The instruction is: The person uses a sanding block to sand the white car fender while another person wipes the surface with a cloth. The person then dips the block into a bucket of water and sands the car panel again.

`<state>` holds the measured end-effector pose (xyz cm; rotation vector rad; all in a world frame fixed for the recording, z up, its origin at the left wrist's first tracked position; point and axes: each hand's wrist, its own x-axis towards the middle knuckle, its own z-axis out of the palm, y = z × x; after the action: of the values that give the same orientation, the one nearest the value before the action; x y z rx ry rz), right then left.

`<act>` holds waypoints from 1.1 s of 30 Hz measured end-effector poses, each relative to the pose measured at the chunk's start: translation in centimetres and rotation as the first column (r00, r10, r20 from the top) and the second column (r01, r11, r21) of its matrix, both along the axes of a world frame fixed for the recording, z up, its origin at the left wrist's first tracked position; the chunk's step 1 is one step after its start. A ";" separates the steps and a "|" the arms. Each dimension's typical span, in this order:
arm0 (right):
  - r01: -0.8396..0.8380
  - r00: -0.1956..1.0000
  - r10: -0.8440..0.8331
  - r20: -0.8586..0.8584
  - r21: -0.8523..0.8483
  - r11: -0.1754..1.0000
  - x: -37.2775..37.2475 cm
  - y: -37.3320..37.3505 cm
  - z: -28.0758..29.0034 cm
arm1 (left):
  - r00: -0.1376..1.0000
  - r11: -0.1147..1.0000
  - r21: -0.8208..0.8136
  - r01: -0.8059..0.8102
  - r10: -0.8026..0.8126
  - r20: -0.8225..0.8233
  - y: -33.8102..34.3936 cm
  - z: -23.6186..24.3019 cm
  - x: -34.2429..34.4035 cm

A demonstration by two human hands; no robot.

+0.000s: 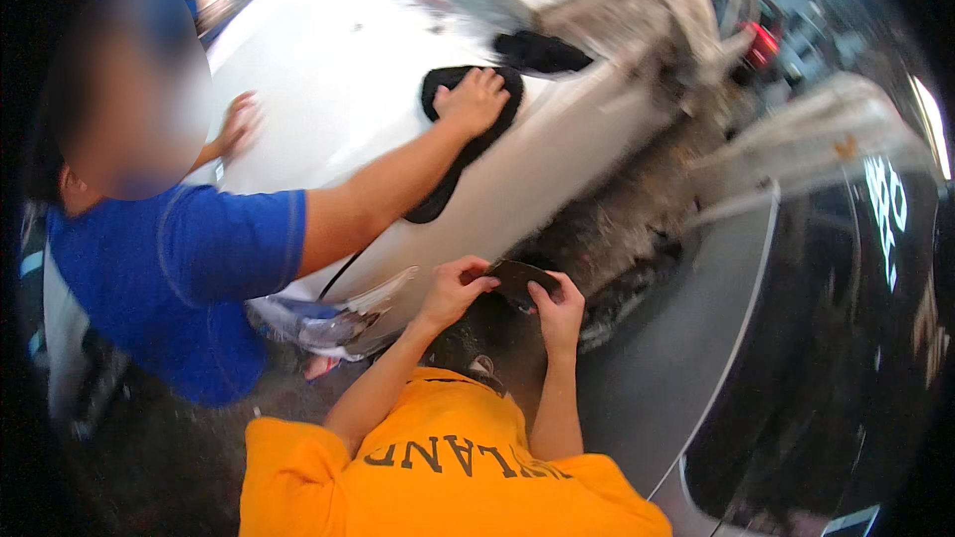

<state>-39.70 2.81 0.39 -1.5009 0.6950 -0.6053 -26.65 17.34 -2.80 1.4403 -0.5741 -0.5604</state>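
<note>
Between my two hands, in front of my chest, is a small dark brown sheet [521,279] that looks like sandpaper. My left hand [462,288] pinches its left end between thumb and fingers. On the right end, the thumb of my right hand [559,310] presses against the sheet with the fingers behind it. The sheet is slightly bent, and its far face is hidden. Just beyond my hands lies the side of a white car panel [587,154].
At my left a person in a blue shirt [189,259] leans over the white car, one hand on a black cloth [438,89]. Another black piece [542,52] lies farther along. A dark car [816,358] stands close on my right, with a narrow gap between the cars.
</note>
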 end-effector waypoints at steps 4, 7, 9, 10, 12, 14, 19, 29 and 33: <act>0.220 0.974 -0.226 0.015 -0.295 0.930 -2.7 -0.2 -0.4 | 0.998 0.996 0.086 0.035 -0.040 0.053 -0.3 0.3 -1.7; 0.183 0.968 -0.232 -0.093 -0.371 0.911 -4.5 1.3 -1.3 | 0.976 0.991 0.132 -0.005 -0.024 0.214 -0.6 0.8 -2.4; 0.161 0.985 -0.155 0.071 -0.091 0.983 -4.2 4.0 -2.0 | 0.952 0.988 0.096 0.121 -0.143 0.269 -1.1 1.0 -3.4; 0.081 0.994 -0.084 0.073 0.054 0.995 -4.7 4.1 -3.7 | 0.911 0.974 0.074 0.216 -0.228 0.344 -1.5 0.9 -4.1; 0.047 0.993 -0.070 0.091 0.229 0.972 -5.5 4.5 -5.3 | 0.833 0.930 0.049 0.365 -0.350 0.429 -2.1 0.8 -5.5; 0.131 0.977 -0.179 0.120 0.327 0.936 -4.8 5.8 -2.7 | 0.831 0.909 0.042 0.415 -0.398 0.389 -1.9 0.2 -6.5; 0.038 0.842 -0.307 0.443 0.520 0.854 -8.1 4.7 -2.8 | 0.822 0.875 -0.148 0.460 -0.483 -0.302 -1.5 -1.3 -5.8; -0.071 0.994 0.038 0.104 0.331 0.941 -4.6 -12.4 -8.1 | 0.899 0.898 0.390 0.205 -0.330 0.289 -9.5 -4.1 -0.3; 0.150 0.960 -0.258 0.105 0.585 0.797 -2.7 -18.5 -9.2 | 0.392 0.724 0.571 -0.388 -0.431 0.813 -13.1 -0.4 7.6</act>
<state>-42.37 -15.69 -8.84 -0.7996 0.8165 -0.6163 -19.04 4.22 -3.15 2.5214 -1.4046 0.1820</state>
